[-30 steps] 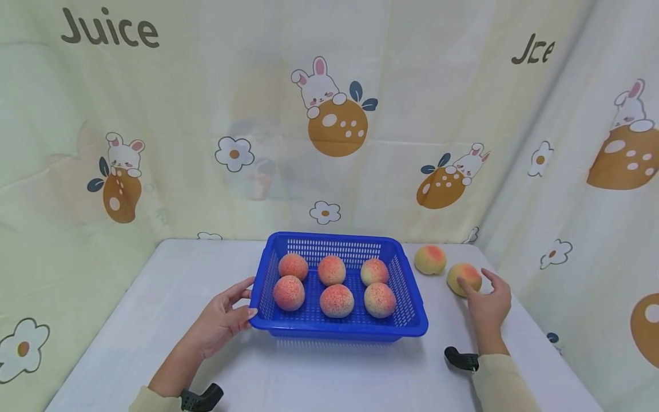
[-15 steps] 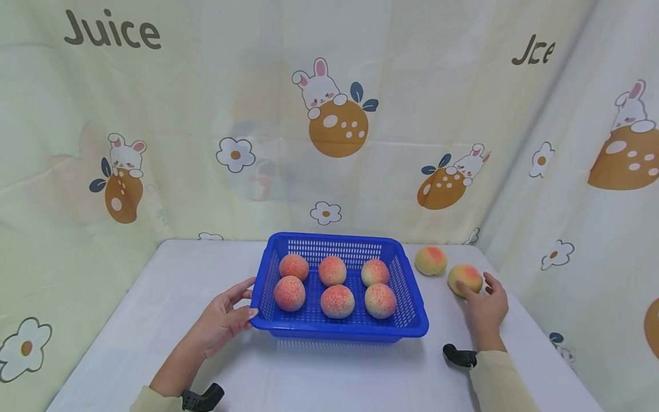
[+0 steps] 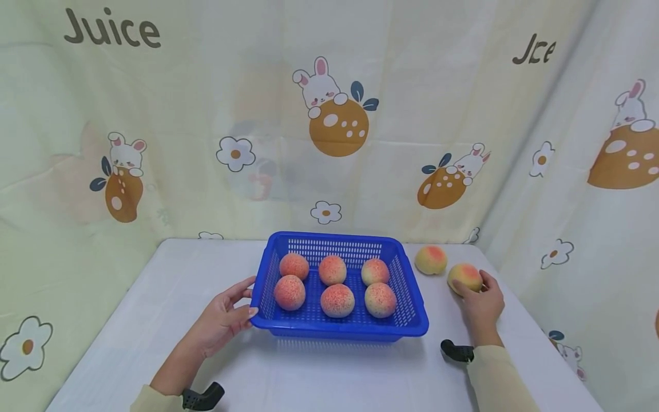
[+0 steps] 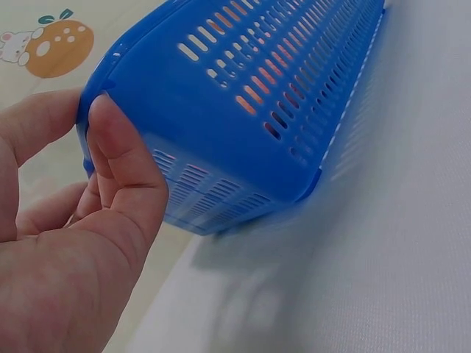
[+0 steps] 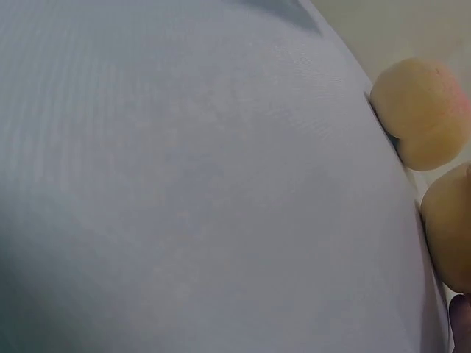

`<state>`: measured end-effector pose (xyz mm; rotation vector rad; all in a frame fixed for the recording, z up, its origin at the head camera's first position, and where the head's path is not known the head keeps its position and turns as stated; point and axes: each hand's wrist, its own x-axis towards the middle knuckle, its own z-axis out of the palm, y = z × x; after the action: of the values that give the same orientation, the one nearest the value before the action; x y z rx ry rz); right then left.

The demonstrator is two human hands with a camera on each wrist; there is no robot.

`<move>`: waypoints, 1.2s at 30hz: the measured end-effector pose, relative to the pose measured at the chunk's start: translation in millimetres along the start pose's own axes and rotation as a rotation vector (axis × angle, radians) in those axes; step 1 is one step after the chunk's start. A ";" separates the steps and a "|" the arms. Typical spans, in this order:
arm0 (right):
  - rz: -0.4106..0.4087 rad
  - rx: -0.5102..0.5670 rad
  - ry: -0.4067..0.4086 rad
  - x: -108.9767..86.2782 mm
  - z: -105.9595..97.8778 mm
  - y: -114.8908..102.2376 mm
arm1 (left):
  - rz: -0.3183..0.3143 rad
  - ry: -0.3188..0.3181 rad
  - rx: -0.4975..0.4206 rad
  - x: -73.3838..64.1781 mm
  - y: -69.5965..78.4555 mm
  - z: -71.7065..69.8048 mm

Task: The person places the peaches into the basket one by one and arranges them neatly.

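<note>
My left hand grips the left rim of a blue plastic basket, its thumb on the near side in the left wrist view. Several speckled red-and-cream peaches sit in two rows inside the basket. To the right of it, my right hand holds a yellow peach with a red blush on the table, thumb at the left and fingers at the right. A second yellow peach lies just behind and left of it. In the right wrist view most of the right hand is out of frame.
A white cloth covers the table. Behind and beside it hangs a pale curtain printed with rabbits, fruit and flowers. Black devices are strapped to both wrists, such as the right wrist device.
The right hand's fingers have drawn in against the yellow peach, and the hand has shifted slightly left. The left hand and the basket look unmoved.
</note>
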<state>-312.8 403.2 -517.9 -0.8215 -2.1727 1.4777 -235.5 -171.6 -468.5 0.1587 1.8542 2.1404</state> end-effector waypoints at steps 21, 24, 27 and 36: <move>-0.005 -0.028 0.002 -0.7 -2.5 -2.8 | 0.003 -0.003 0.007 0.8 0.4 -1.3; -0.016 -0.032 0.006 -1.1 -2.3 -1.4 | 0.005 -0.003 0.007 0.2 0.5 -1.1; -0.022 -0.038 0.006 -1.2 -2.4 -0.7 | 0.012 -0.011 0.011 -0.9 1.2 -0.1; -0.071 -0.066 -0.020 -5.0 -5.7 -3.4 | 0.015 -0.014 0.020 -1.2 1.0 0.0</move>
<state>-306.5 403.0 -512.6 -0.7453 -2.2518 1.3929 -234.6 -172.1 -467.3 0.1928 1.8730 2.1256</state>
